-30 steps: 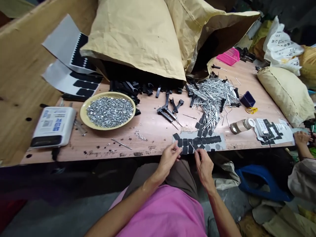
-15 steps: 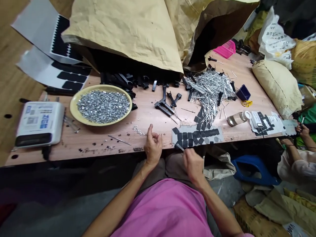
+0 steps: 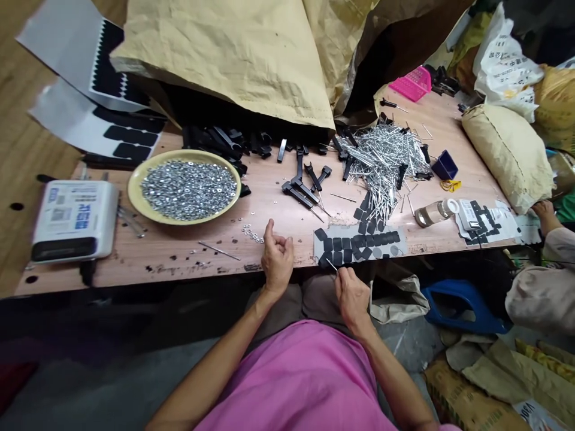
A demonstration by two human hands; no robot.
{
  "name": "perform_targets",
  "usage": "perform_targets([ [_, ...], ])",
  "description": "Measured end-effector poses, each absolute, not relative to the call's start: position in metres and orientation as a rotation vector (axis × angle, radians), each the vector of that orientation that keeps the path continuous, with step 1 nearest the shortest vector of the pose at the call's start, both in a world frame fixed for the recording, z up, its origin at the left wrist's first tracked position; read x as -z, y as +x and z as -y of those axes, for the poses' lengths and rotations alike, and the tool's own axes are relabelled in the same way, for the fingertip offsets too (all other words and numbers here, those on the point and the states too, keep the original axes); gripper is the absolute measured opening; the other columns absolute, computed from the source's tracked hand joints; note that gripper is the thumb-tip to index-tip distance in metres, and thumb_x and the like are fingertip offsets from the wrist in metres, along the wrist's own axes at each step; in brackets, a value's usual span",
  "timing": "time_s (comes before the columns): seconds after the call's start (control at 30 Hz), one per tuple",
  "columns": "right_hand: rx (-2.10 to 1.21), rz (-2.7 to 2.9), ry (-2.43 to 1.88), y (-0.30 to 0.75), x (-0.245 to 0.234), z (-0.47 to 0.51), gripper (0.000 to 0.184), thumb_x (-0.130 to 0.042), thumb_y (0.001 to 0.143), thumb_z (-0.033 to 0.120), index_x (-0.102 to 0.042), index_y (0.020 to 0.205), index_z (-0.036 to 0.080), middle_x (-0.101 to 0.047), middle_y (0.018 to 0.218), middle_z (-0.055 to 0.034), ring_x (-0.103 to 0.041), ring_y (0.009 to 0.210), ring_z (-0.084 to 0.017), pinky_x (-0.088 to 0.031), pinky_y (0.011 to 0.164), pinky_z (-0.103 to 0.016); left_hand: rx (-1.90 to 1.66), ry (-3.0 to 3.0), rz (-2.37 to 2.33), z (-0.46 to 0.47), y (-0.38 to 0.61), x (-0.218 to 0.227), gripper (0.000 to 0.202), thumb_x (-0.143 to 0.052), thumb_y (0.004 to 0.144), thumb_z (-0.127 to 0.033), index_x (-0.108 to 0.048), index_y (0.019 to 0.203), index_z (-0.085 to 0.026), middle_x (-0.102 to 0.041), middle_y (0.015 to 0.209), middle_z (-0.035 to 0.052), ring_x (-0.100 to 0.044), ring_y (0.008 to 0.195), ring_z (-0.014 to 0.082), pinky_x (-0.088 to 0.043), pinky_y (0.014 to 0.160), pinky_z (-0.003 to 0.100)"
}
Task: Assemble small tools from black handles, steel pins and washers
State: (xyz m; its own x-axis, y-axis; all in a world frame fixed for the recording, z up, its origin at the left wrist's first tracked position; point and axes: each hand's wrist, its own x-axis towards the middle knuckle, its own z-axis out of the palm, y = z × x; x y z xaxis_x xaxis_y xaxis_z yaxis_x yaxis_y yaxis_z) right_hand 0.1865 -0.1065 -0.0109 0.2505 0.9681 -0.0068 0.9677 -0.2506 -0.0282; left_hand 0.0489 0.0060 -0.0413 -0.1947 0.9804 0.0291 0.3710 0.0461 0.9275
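Note:
My right hand [image 3: 353,294] is closed in a pinch at the table's front edge. From its fingertips a thin metal pin [image 3: 331,264] points up and left, over the corner of a grey sheet [image 3: 320,242] with black rounded pads [image 3: 345,243]. My left hand [image 3: 277,261] is held beside it, fingers curled inward and thumb raised; whatever lies inside the curl is hidden. Several small washers [image 3: 252,234] are scattered just beyond the left hand. Farther left, a yellow bowl [image 3: 135,206] is filled with washers [image 3: 188,190].
A pile of metal pins [image 3: 381,161] and black plastic parts [image 3: 302,190] lie beyond my hands. Big paper sacks [image 3: 229,60] stand behind. To the left is a white device [image 3: 74,221]; to the right, a clear bottle [image 3: 433,212]. A co-worker's sleeve [image 3: 536,293] shows far right.
The pin in my right hand now shows as a thin bright shaft, where a dark-ended piece showed before. My left hand barely moved. The co-worker's arm at the right has shifted.

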Motion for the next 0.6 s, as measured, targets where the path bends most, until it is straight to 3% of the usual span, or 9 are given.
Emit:
perform_targets([
  [0.2,-0.109,1.782,-2.471,0.193,0.007,0.107,0.025,-0.04,0.093,0.024,-0.061,0.081,0.02,-0.066,0.08,-0.0024,-0.058,0.06,-0.012,-0.029,0.052,-0.023,-1.122,1.451,-1.677,-0.006,0.047,0.049,0.058,-0.053,0.08,-0.02,-0.039,0.136,-0.014,-0.053,0.071,-0.0035,-0.05,0.059,0.0119,-0.042,0.063,0.026],
  [0.4,-0.405,1.427,-2.875,0.26,-0.016,0.146,0.02,-0.046,0.091,0.033,-0.064,0.088,0.023,-0.07,0.089,-0.0039,-0.066,0.08,-0.018,-0.037,0.059,-0.024,-1.016,1.709,-1.616,-0.031,0.062,0.033,0.028,-0.05,0.087,-0.019,-0.063,0.111,-0.016,-0.059,0.085,0.0044,-0.057,0.068,0.014,-0.046,0.067,0.027],
  [0.5,-0.735,1.273,-3.165,0.296,-0.008,0.161,0.022,-0.047,0.091,0.033,-0.063,0.103,0.024,-0.072,0.095,-0.0067,-0.068,0.087,-0.023,-0.041,0.063,-0.027,-0.834,1.921,-1.623,-0.052,0.076,0.019,0.027,-0.049,0.089,-0.018,-0.067,0.108,-0.019,-0.059,0.092,0.0071,-0.059,0.081,0.0181,-0.046,0.067,0.027],
  [0.6,-0.823,1.254,-3.24,0.321,0.005,0.162,0.031,-0.049,0.09,0.033,-0.058,0.117,0.022,-0.07,0.109,-0.0104,-0.068,0.098,-0.024,-0.046,0.072,-0.03,-0.566,2.171,-1.594,-0.07,0.09,0.011,0.026,-0.047,0.09,-0.018,-0.07,0.101,-0.022,-0.06,0.096,0.0094,-0.055,0.094,0.0238,-0.044,0.061,0.028],
])
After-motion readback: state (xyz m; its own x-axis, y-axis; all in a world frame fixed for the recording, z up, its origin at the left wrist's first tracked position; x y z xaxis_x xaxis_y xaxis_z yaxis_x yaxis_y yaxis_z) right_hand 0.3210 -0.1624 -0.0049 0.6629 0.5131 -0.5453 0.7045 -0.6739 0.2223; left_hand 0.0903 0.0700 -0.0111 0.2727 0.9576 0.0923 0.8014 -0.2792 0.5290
